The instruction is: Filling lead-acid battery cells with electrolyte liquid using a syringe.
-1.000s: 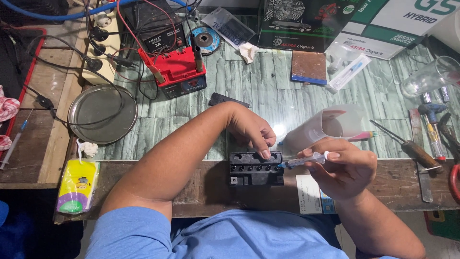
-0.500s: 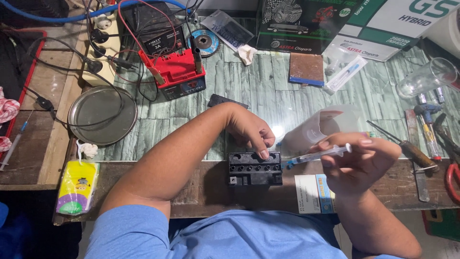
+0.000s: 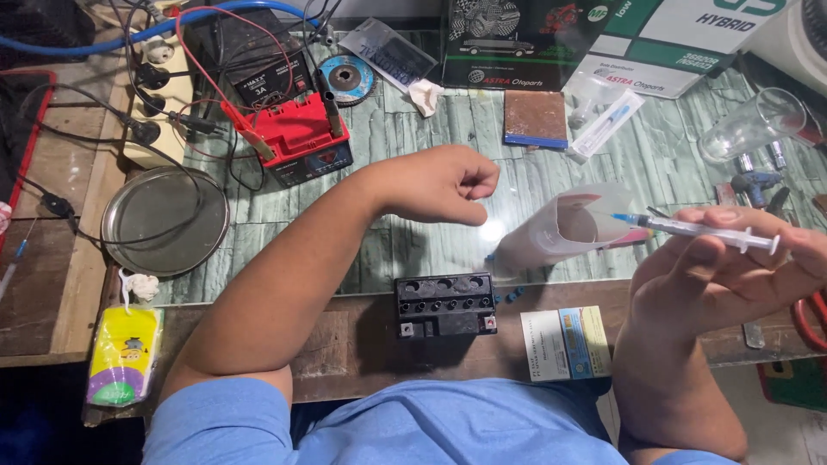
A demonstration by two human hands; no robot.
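Syringe (image 3: 702, 229) lies pinched level in our raised right hand (image 3: 724, 275), needle toward the frosted plastic cup (image 3: 560, 228) tipped on the green tabletop (image 3: 448, 146). Our left hand (image 3: 444, 182) hovers loosely curled, holding nothing, above the small black battery (image 3: 445, 305) at the bench edge.

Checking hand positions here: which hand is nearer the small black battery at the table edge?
Left. The left hand hovers loosely closed above and behind the black battery; the right hand, holding a syringe, is far off to its right.
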